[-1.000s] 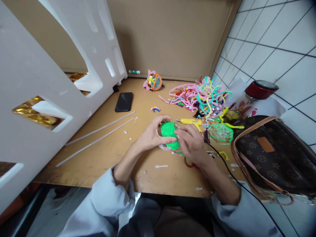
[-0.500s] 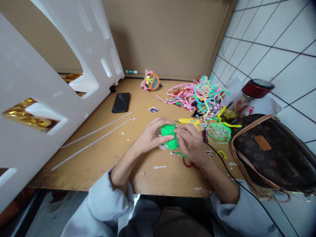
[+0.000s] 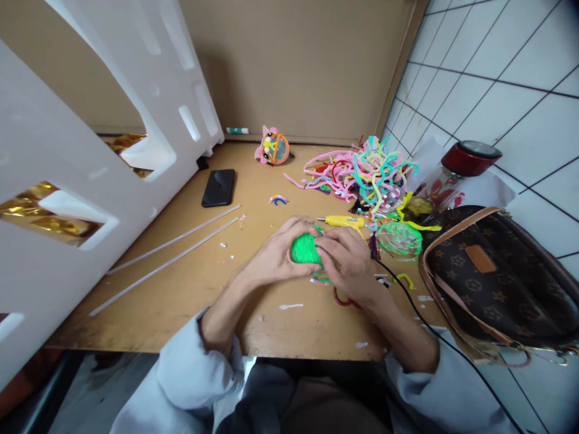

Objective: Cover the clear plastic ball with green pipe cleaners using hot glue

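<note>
Bright green pipe cleaner is wound in tight rows around a rounded piece [image 3: 305,249] over the middle of the table. My left hand [image 3: 286,248] is closed round its left side, thumb along the near edge and fingers over the far edge. At the right edge, the fingertips of my right hand [image 3: 344,258] pinch the green pipe cleaner; its end is hidden by them. Just beyond my right hand lies a yellow glue gun [image 3: 342,221]. Red scissor handles [image 3: 344,298] show partly below that hand.
Right of my hands are a clear ball with green strands [image 3: 400,238], a pipe cleaner heap [image 3: 373,175], a brown handbag [image 3: 502,283] and a red-lidded bottle [image 3: 470,158]. A black cable [image 3: 409,295] crosses. Leftward lie a phone [image 3: 219,187], glue sticks [image 3: 165,265] and a decorated ball [image 3: 274,147].
The green-wrapped piece has turned in my hands, so its clear edge at the left no longer shows. My right hand still pinches its right edge. The view has shifted slightly.
</note>
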Tool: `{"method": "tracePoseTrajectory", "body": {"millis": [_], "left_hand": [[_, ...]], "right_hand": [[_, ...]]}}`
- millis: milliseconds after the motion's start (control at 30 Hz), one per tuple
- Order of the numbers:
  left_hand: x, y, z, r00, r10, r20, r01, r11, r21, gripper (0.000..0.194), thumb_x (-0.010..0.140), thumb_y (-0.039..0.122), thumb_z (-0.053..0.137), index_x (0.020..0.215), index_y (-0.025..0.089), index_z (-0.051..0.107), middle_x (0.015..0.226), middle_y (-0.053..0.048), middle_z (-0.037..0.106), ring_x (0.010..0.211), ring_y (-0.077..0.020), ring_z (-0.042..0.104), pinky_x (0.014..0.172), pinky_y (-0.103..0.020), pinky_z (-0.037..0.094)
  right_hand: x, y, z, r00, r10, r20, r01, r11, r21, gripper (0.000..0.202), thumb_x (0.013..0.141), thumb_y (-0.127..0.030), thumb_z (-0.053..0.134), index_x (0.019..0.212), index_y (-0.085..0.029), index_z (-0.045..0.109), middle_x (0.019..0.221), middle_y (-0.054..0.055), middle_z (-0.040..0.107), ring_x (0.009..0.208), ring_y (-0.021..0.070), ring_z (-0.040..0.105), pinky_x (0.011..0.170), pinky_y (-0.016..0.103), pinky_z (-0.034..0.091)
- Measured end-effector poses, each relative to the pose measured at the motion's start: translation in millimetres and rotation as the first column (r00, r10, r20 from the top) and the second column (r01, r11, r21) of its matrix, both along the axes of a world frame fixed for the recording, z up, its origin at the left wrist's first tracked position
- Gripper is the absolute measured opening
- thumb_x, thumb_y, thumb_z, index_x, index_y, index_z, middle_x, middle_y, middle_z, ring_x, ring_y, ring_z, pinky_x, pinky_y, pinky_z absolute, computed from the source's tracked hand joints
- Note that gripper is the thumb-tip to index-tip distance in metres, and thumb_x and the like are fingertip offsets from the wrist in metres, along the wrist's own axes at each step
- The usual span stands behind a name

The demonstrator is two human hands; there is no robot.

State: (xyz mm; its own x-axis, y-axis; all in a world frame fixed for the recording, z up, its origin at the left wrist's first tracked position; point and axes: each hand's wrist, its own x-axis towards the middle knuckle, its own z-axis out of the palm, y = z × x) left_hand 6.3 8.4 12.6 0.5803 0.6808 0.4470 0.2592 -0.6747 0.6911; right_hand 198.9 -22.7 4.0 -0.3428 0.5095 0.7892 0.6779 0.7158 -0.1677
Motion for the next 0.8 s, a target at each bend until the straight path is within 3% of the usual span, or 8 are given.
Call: {"method": "tracePoseTrajectory", "body": {"millis": [267,533,800], "left_hand": [[0.0,1.6,-0.2,1.0,0.014,0.011,-0.014,1.0,-0.022,0.044,0.077,0.039,0.076,0.113,0.023,0.058,0.128,-0.01,0.058,0.121,-0.0279,0.057,0.106,-0.045,0.045],[0.0,0.6,1.2,1.0,0.027,0.003,-0.027,0.999,-0.033,0.044,0.076,0.037,0.078,0.112,0.023,0.057,0.127,-0.01,0.058,0.122,-0.0278,0.056,0.106,-0.046,0.045],[0.4,0.6,1.3,1.0,0.027,-0.012,-0.028,0.999,-0.034,0.046,0.076,0.035,0.078,0.114,0.021,0.057,0.127,-0.011,0.058,0.125,-0.028,0.055,0.107,-0.045,0.045]], "right_hand": [[-0.8,1.5,-2.3,0.999,0.028,-0.045,-0.025,0.997,0.075,0.018,0.09,-0.01,0.055,0.093,-0.022,0.069,0.082,0.004,0.062,0.08,0.0185,0.055,0.072,0.033,0.046],[-2.0,-0.9,0.4,0.985,0.021,-0.171,-0.027,0.999,-0.036,0.013,0.092,-0.015,0.055,0.084,-0.024,0.06,0.081,0.003,0.065,0.079,0.0187,0.06,0.073,0.034,0.05],[-3.7,-3.1,1.7,0.97,0.095,-0.226,-0.102,0.995,-0.021,0.021,0.092,-0.009,0.045,0.097,-0.025,0.056,0.093,0.003,0.073,0.089,0.0195,0.064,0.082,0.038,0.051]]}}
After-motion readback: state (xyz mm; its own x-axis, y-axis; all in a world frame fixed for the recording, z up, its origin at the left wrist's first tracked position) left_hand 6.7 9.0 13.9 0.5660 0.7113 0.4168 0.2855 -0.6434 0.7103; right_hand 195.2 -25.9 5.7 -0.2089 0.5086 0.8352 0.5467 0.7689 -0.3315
